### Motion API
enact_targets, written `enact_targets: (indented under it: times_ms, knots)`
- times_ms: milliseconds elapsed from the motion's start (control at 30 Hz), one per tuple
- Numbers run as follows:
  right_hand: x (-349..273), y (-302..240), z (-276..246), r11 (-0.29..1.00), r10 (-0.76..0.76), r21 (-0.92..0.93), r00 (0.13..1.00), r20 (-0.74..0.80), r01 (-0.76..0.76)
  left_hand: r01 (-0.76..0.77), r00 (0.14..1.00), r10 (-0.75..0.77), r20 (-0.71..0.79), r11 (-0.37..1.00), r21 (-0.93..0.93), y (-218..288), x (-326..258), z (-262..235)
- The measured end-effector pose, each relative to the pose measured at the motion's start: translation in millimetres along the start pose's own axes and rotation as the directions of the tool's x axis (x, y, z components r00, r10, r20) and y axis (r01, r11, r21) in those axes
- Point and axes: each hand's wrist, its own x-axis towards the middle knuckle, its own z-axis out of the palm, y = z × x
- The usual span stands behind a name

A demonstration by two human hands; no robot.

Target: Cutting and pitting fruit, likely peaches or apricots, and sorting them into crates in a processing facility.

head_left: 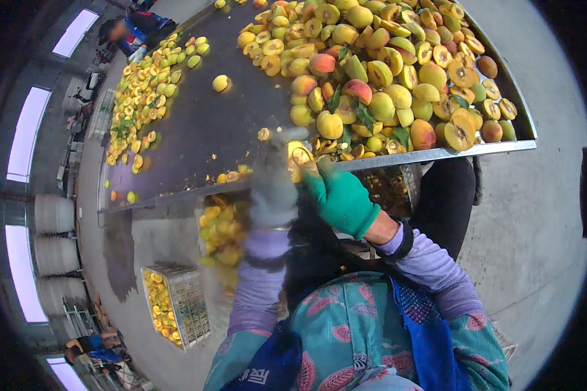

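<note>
At the table's near edge my right hand (344, 202), in a green knit glove, pinches a halved yellow peach (299, 160) with its cut face showing. Beside it on the left, my left hand (272, 189) wears a grey glove and is smeared by motion. Its fingers cannot be made out, nor whether a tool is in them. Just beyond both hands lies a big heap of whole and halved peaches (398, 98), some blushed red, with green leaves among them. A small cut piece (263, 133) rests near the left hand's fingertips.
The dark table (202, 130) has a raised metal rim (437, 155). Another peach pile (147, 98) lies at its far left, near a co-worker (134, 32). Below stand a crate of peaches (182, 306) and more peaches (225, 228) beside my left forearm. Another person (94, 345) is at lower left.
</note>
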Motion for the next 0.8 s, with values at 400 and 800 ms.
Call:
enact_targets:
  times_ms: [400,800]
  knots:
    - [-17,-5,2,0.980,0.088,0.166,0.987,0.136,-0.111,-0.018,1.000,0.013,0.021,0.964,0.265,23,-2,3]
    - [-17,-9,4,-0.646,-0.372,0.378,0.706,0.603,-0.663,0.246,0.955,-0.162,0.250,0.903,-0.353,12,9,-12]
